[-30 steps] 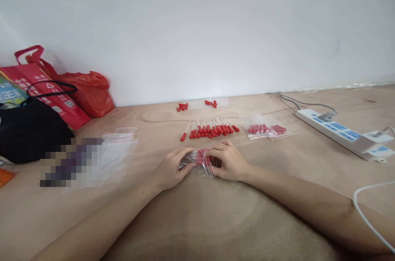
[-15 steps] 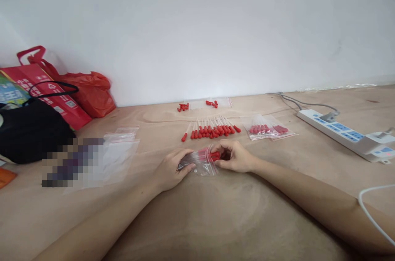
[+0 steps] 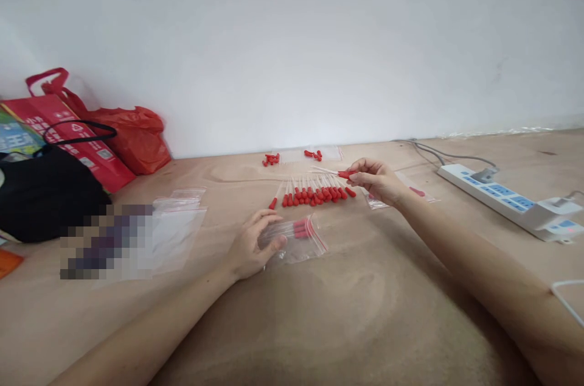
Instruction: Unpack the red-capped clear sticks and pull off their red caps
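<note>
The left hand (image 3: 250,247) pinches the clear zip bag (image 3: 296,238) mid-counter (image 3: 365,325); the right hand (image 3: 376,180) grips one red-capped dropper (image 3: 335,173) above the row of droppers (image 3: 312,192).

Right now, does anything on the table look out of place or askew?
Slightly. At the left end of the dropper row, one stray dropper lies slanted, apart from the rest. Near the wall, small red pieces lie scattered in two clusters. Nothing looks spilled or broken. The zip bag in the left hand looks intact.
</note>
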Motion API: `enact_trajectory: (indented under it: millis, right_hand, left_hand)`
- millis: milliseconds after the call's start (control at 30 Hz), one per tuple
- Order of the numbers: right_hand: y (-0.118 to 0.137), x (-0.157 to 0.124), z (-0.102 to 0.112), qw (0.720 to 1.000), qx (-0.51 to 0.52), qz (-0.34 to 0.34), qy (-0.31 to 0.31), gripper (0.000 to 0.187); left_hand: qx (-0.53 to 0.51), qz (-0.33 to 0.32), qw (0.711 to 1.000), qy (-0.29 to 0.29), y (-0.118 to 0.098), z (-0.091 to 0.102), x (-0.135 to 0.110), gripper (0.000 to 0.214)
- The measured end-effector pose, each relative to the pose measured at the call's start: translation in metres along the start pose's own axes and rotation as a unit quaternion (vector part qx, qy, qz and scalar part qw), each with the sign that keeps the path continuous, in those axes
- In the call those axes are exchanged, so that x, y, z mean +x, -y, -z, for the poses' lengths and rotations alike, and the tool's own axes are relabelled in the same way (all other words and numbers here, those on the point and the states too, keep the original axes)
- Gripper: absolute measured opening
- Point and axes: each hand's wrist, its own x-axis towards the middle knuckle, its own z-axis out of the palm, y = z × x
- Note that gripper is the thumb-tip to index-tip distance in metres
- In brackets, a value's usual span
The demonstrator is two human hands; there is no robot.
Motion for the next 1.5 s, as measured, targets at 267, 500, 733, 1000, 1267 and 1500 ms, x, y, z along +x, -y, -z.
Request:
enact_trajectory:
  millis: [267, 500, 733, 1000, 1267, 1500]
  right_hand:
    - [-0.027, 0.022, -0.087, 0.983, -0.168, 0.071, -0.035, 0.020]
    - [-0.042, 0.031, -0.120, 0.920, -0.353, 0.171, -0.017, 0.014]
    - [-0.045, 0.028, -0.122, 0.912, -0.371, 0.177, 0.011, 0.016]
    - [-0.043, -0.015, -0.084, 0.891, -0.397, 0.219, -0.036, 0.011]
    - [-0.039, -0.050, -0.055, 0.881, -0.435, 0.166, 0.077, 0.006]
    - [-0.037, -0.046, -0.072, 0.885, -0.409, 0.179, 0.132, 0.029]
  left_hand:
    - [-0.156, 0.180, 0.967, -0.090, 0.048, -0.014, 0.037, 0.040]
    - [-0.214, 0.169, 0.961, -0.051, 0.054, -0.019, 0.053, 0.055]
    - [-0.184, 0.119, 0.976, -0.006, 0.053, -0.018, 0.054, 0.061]
    - [-0.152, 0.102, 0.983, -0.002, 0.052, -0.017, 0.052, 0.053]
    - [-0.118, 0.103, 0.988, -0.014, 0.052, -0.017, 0.052, 0.050]
    - [-0.036, 0.096, 0.994, -0.031, 0.048, -0.014, 0.050, 0.042]
